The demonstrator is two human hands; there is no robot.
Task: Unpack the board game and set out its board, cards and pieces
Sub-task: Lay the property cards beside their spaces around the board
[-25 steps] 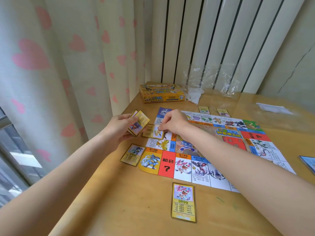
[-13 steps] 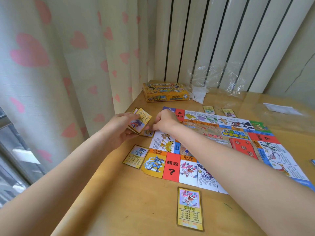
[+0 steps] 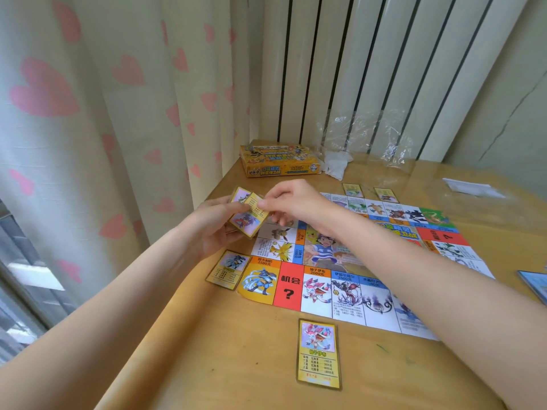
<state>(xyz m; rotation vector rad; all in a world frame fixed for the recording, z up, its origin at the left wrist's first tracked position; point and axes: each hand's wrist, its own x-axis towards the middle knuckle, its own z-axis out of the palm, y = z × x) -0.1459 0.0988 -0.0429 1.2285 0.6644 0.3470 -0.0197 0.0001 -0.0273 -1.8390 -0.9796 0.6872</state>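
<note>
Two bare hands meet over the left edge of a wooden table [image 3: 207,350]. The left hand [image 3: 213,229] grips a small stack of cards [image 3: 247,217], fingers curled round it, and the right hand [image 3: 293,202] pinches the top card at its upper corner, as if about to draw it off. The game board [image 3: 340,279], a thin printed sheet, lies flat across the middle of the table, its near-left corner close to the table's left edge. Four cards already lie around it: one card [image 3: 319,353] just off the board's near edge, another card [image 3: 229,269] touching its near-left corner, and two far cards [image 3: 352,189] beside its far edge. A blue card [image 3: 535,284] shows partly at the table's right edge. The yellow game box [image 3: 278,159] sits in the far-left corner with crumpled clear wrapping [image 3: 364,137] beside it. A likely slip: the stack is fanned and held loosely, so pulling one card could drag a second off or spill several over the table's left edge, which is very near. A forearm sweeping low could also shift the light board. Behind the table stands a ribbed white wall panel [image 3: 355,69]; a cream curtain with pink hearts [image 3: 103,99] hangs at left, a window beyond it.
</note>
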